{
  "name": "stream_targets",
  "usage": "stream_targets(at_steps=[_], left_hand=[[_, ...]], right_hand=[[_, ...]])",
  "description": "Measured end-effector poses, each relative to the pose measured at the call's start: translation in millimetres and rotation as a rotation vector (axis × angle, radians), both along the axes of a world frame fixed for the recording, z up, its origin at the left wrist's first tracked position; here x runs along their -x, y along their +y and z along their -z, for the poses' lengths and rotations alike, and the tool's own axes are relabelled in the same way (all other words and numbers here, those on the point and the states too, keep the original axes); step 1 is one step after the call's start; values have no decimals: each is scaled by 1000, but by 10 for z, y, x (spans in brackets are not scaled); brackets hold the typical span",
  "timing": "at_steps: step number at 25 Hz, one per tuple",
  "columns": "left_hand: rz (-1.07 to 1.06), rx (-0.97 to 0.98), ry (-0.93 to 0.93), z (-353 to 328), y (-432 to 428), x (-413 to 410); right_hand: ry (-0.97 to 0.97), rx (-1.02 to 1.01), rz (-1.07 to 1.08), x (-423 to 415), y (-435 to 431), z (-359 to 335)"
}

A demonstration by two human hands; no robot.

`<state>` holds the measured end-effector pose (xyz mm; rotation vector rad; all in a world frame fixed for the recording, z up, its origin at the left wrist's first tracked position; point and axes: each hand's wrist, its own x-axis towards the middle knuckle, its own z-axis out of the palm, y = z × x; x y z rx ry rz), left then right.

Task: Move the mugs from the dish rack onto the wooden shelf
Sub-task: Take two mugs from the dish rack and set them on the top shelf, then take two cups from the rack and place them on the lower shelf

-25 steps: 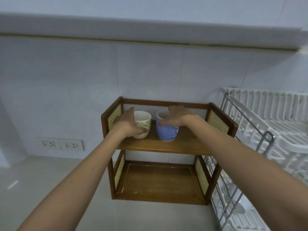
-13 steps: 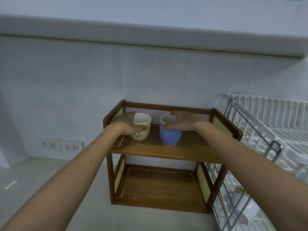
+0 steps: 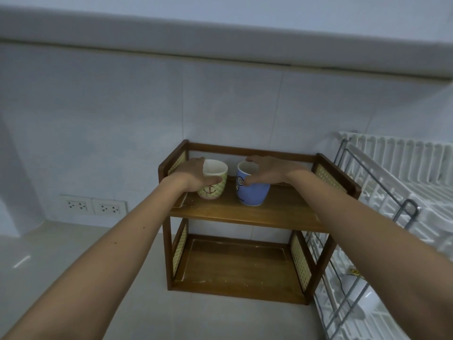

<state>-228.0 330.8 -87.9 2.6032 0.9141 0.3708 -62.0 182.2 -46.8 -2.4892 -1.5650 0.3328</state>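
Observation:
A two-tier wooden shelf (image 3: 277, 214) stands against the tiled wall. On its top board stand two upright mugs: a green-checked mug with an anchor (image 3: 213, 186) on the left and a blue mug with a spiral print (image 3: 252, 190) beside it. My left hand (image 3: 193, 175) wraps the green mug from its left side, thumb across the front. From the right, my right hand (image 3: 267, 171) grips the blue mug near its rim. Both mug bases rest on the board.
The white and metal dish rack (image 3: 397, 192) stands right of the shelf, touching its side. The shelf's lower tier (image 3: 235, 263) holds nothing. Two wall sockets (image 3: 94, 206) sit low on the left wall. The pale countertop (image 3: 49, 256) spreads to the left and front.
The view has shifted slightly. Both mugs have been turned a little on the top board, the anchor print now facing me; my hands stay on them.

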Motion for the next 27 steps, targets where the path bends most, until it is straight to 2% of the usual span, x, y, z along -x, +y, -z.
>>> stream_targets(at_steps=[2, 4, 7, 10, 13, 17, 21, 27], left_hand=[[-17, -26, 27, -32, -99, 18], [0, -110, 0, -102, -315, 38], [114, -247, -211, -396, -801, -78], [280, -333, -422, -765, -1467, -366], [465, -362, -484, -985, -2168, -742], [619, -350, -415, -1095, -2943, -1283], [665, -396, -285, -1188, -3488, -1839], [730, -694, -43, -1160, -4114, -2681]], right_hand=[[-59, 58, 24, 69, -58, -32], [-140, 12, 20, 120, -195, -163], [-324, -144, 74, 126, -618, -613], [-417, -213, 214, -50, -1313, -1037], [-436, -186, 351, -477, -2159, -1176], [-377, -135, 561, -1132, -3243, -1119], [-349, -141, 673, -1666, -4008, -1042], [-298, -125, 675, -2237, -4506, -777]])
